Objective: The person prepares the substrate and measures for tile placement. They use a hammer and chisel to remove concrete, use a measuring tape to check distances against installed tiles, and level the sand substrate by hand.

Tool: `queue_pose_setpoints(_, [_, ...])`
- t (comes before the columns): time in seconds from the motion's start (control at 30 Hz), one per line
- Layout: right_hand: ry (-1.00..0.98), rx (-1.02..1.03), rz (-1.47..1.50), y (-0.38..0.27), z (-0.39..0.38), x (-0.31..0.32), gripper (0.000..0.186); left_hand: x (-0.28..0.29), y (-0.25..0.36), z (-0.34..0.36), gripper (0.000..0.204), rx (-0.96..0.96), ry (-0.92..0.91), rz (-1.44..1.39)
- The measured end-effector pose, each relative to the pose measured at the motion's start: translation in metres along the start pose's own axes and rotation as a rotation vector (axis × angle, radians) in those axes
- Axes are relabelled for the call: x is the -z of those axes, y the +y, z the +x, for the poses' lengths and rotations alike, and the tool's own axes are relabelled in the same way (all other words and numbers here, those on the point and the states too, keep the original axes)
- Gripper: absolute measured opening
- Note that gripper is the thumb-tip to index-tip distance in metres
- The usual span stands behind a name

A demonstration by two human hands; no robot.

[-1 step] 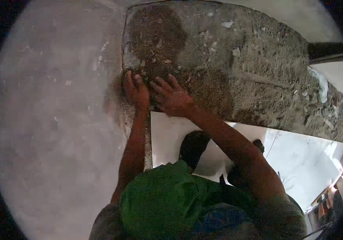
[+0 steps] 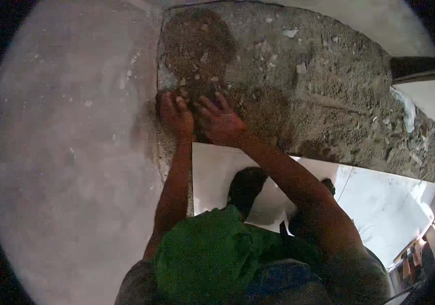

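Note:
My left hand [image 2: 175, 116] and my right hand [image 2: 221, 122] lie side by side, palms down, on the near left corner of a rough brown mortar bed [image 2: 319, 86]. The fingers of both are spread and pressed into the loose material, and neither hand holds anything. A darker, damp patch [image 2: 197, 40] spreads just beyond my fingertips. The left hand sits at the bed's edge, where it meets a smooth grey concrete surface [image 2: 70, 152]. Right below my wrists starts a white tile [image 2: 212, 173].
More white tiles [image 2: 385, 203] run to the right along the bed's near edge, and my dark shoes [image 2: 245, 185] stand on them. Small stones and rubble [image 2: 410, 132] lie at the bed's right end. A dark bar [image 2: 418, 68] crosses the far right.

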State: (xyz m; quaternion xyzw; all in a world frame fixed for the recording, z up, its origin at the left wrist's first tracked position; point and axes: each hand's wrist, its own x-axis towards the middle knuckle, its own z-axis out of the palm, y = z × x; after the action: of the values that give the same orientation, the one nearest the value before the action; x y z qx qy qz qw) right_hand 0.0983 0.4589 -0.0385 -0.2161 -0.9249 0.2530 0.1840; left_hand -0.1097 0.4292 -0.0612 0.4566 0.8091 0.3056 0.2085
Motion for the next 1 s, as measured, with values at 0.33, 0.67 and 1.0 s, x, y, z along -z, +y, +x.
queue_pose_setpoints(0.33, [0.283,-0.529,-0.424,0.122,-0.134,0.081,0.046,-0.143,0.131,0.002,0.066,-0.393,-0.197,-0.337])
queue_pose_setpoints(0.67, [0.376,-0.316,-0.309,0.104,-0.008,0.078,0.056,-0.116,0.031,0.13,0.049,-0.244,0.544,0.367])
queue_pose_setpoints(1.0, [0.347,-0.692,-0.762,0.213,-0.133,0.157,0.05,-0.197,0.184,0.051,0.051,-0.732,0.05,-0.302])
